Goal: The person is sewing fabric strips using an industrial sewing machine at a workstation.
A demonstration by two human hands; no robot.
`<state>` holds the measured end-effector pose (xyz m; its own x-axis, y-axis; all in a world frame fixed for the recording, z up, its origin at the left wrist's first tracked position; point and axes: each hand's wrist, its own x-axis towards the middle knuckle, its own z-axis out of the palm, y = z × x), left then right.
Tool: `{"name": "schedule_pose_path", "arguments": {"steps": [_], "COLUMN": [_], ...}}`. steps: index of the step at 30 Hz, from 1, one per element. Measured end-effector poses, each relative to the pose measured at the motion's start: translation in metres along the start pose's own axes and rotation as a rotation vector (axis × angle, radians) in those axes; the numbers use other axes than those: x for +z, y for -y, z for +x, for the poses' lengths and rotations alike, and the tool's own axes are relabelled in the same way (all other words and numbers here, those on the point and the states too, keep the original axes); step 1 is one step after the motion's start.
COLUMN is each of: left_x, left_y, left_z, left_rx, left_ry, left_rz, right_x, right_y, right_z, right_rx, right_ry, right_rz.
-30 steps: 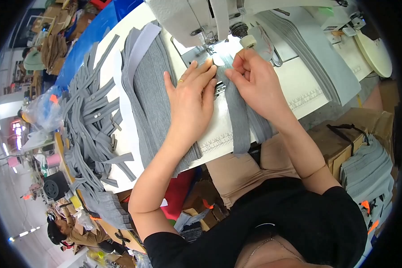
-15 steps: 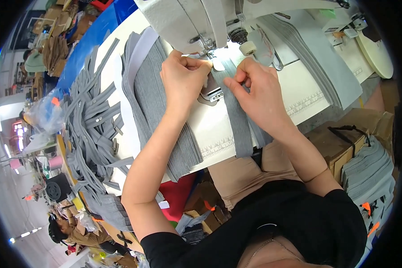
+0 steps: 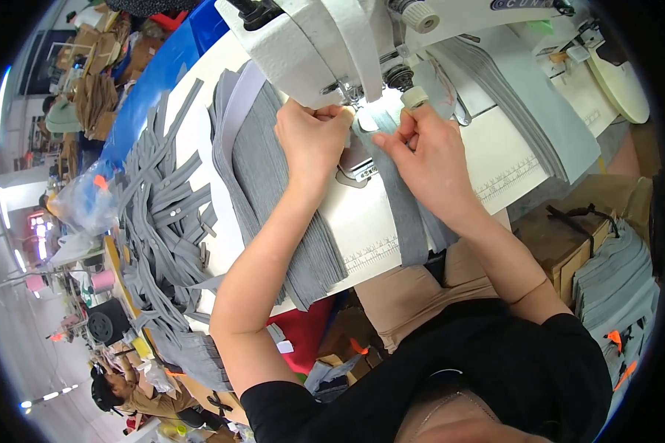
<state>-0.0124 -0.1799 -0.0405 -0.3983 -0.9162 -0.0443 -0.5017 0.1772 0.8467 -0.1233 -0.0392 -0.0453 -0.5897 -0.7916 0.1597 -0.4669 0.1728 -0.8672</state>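
A white sewing machine (image 3: 303,55) stands over the work, its lamp shining on the needle area. Under its presser foot runs a grey fabric strip (image 3: 406,221), which hangs over the table's near edge. My left hand (image 3: 310,144) is closed in a pinch at the left of the needle; what its fingertips hold is hidden. On the other side, my right hand (image 3: 434,159) pinches the grey fabric near its right edge, just below the machine's white knob (image 3: 414,97). A metal plate (image 3: 362,171) lies on the table between the hands.
Left of my left arm lies a stack of grey fabric panels (image 3: 262,159), with a heap of narrow grey strips (image 3: 166,214) beyond. More grey panels (image 3: 506,103) lie at the right. A cardboard box (image 3: 561,229) and folded fabric (image 3: 617,277) stand lower right. Another person (image 3: 137,391) is at lower left.
The whole view has shifted slightly, showing more of the machine's head. Both hands stay pinched beside the needle, and the right fingers are now nearer the white knob.
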Motion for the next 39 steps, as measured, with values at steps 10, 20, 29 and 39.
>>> {"name": "schedule_pose_path", "arguments": {"steps": [10,20,29,39], "left_x": [0.008,0.0,-0.006,-0.015], "left_y": [0.003,0.005,-0.001,0.009], "left_z": [-0.003,-0.044,-0.144,-0.198], "left_rx": [0.079,0.676,-0.148,-0.369], "left_ry": [-0.118,-0.404,0.356,0.337], "left_rz": [-0.012,0.369,-0.436,-0.965], "right_x": [0.004,-0.001,-0.068,-0.069], "right_y": [0.001,-0.01,-0.035,-0.079], "right_z": [0.002,0.0,-0.111,-0.151], "right_rx": [0.022,-0.16,-0.465,0.061], "right_ry": [-0.014,-0.078,-0.037,0.332], "right_rz": [-0.005,-0.123,-0.07,0.157]}}
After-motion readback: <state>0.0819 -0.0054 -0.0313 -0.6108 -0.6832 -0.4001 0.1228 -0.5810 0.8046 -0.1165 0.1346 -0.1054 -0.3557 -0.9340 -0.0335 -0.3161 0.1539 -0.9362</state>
